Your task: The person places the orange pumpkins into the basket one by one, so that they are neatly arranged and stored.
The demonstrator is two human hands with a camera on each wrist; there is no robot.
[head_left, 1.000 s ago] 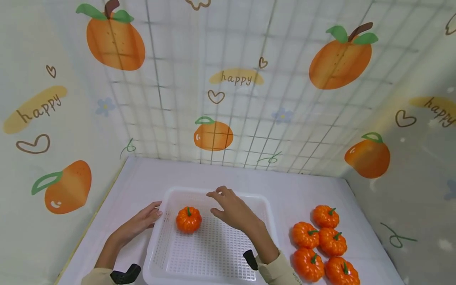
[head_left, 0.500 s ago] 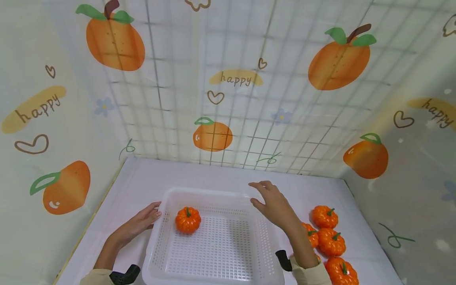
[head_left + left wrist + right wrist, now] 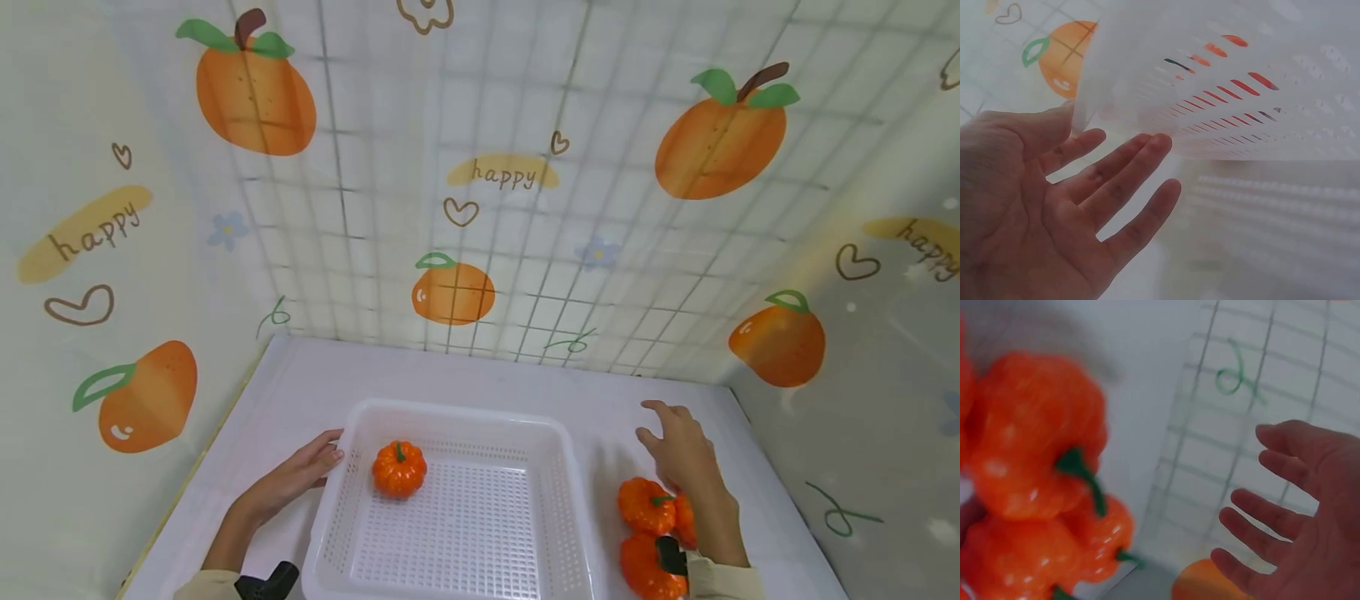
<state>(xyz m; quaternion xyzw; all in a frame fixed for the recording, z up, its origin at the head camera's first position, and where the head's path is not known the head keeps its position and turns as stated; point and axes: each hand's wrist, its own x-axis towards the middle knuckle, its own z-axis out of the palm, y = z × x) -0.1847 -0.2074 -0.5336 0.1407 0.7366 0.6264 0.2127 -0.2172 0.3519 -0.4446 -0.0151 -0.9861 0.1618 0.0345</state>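
A white perforated plastic basket (image 3: 450,411) sits mid-table, with one small orange pumpkin (image 3: 399,470) inside near its left wall. My left hand (image 3: 296,471) is at the basket's left side. In the left wrist view, that hand's thumb and extended fingers (image 3: 1141,156) meet the rim and outer wall; the pumpkin's orange shows through the slots. To the right of the basket my right hand (image 3: 681,446) hovers over a group of orange pumpkins (image 3: 647,506) with green stems, holding nothing. The right wrist view has several pumpkins (image 3: 1035,437) beside its spread, slightly bent fingers; the forearm hides some in the head view.
The pale table (image 3: 390,367) ends at a back wall sheet (image 3: 510,250) printed with a grid, oranges and words. Similar printed sheets close off the left and right sides. Black wrist straps (image 3: 266,583) sit on both sleeves.
My right hand has swung right, from above the basket, past its right rim, to above the pumpkin group. The left hand stays at the basket's side. The view has shifted slightly.
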